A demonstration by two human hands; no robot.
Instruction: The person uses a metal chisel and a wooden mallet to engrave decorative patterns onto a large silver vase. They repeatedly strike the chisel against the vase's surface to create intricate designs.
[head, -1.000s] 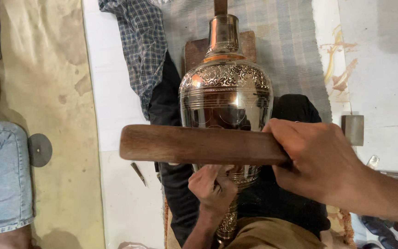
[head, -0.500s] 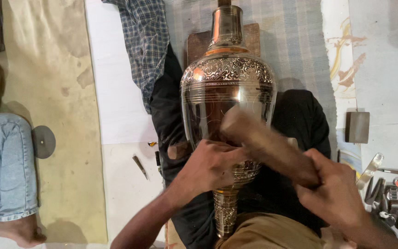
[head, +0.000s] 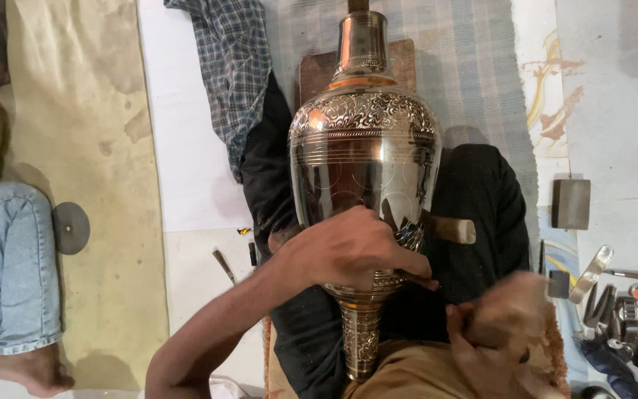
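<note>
Floor covered with pale mats; engraved brass vase lies on black cloth. Left hand closed around a thin tool against vase body. Right hand blurred, grip state indeterminable.

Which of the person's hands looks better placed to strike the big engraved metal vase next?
Probably the right hand: blurred, it grips what appears to be a wooden mallet beside the large engraved brass vase. The left hand rests on the vase's belly, seemingly steadying a thin tool.
</note>
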